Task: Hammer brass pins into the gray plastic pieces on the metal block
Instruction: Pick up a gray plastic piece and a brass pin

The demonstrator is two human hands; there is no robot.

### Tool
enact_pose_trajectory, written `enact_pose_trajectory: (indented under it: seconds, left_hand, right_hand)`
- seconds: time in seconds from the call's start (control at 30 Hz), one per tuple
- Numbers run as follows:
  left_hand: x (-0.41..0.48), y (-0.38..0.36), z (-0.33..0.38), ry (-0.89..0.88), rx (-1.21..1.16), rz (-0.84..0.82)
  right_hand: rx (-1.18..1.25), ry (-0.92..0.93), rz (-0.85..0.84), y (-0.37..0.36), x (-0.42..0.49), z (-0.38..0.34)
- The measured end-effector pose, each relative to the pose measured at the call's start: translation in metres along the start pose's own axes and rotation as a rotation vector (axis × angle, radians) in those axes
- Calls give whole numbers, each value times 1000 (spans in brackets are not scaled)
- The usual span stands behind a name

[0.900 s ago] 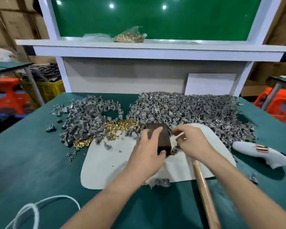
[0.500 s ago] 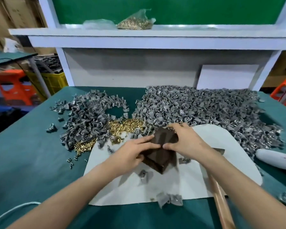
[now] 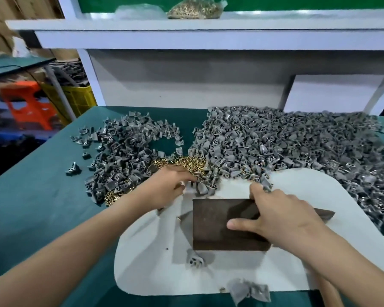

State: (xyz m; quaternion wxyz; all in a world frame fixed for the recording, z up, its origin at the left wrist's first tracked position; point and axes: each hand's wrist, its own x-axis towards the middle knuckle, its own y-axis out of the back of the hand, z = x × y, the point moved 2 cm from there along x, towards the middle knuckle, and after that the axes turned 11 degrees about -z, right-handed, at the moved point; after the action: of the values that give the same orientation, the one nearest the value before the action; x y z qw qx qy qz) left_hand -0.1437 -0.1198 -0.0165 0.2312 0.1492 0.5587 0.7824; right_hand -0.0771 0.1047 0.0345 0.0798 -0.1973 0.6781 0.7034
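Observation:
The dark brown metal block point(image 3: 217, 224) lies flat on the white mat point(image 3: 297, 273). My right hand point(image 3: 282, 218) grips the block, thumb on its top face and fingers curled over its far edge. My left hand point(image 3: 164, 189) reaches to the left of the block, its bent fingertips in the edge of the brass pins point(image 3: 186, 163) and gray plastic pieces point(image 3: 204, 187); what they hold is hidden. The hammer's dark head point(image 3: 321, 212) shows behind my right hand, and its wooden handle point(image 3: 328, 291) runs under my right forearm.
A big heap of gray pieces point(image 3: 297, 140) fills the back right of the green table point(image 3: 31, 207), with a smaller heap point(image 3: 124, 151) at the left. Loose gray pieces point(image 3: 194, 261) lie near the mat's front. A bag of pins point(image 3: 193, 7) sits on the shelf.
Both hands held the block tilted up; now it lies flat under my right hand alone. My left hand has let go and moved left to the pins. The view has dropped closer.

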Motion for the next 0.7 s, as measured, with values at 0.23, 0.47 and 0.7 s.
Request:
enact_pose_trajectory:
  seconds: [0.23,0.47,0.7]
  left_hand:
    - [-5,-4,-1,36,-23,202]
    - [-28,10,75,-134,-869,326]
    - [-36,3,88,-133,-1032,399]
  right_hand:
    - [370,128,270,17,16,11]
    - [1060,515,314,5,14,-6]
    - [1471,584,220,-3,0,-11]
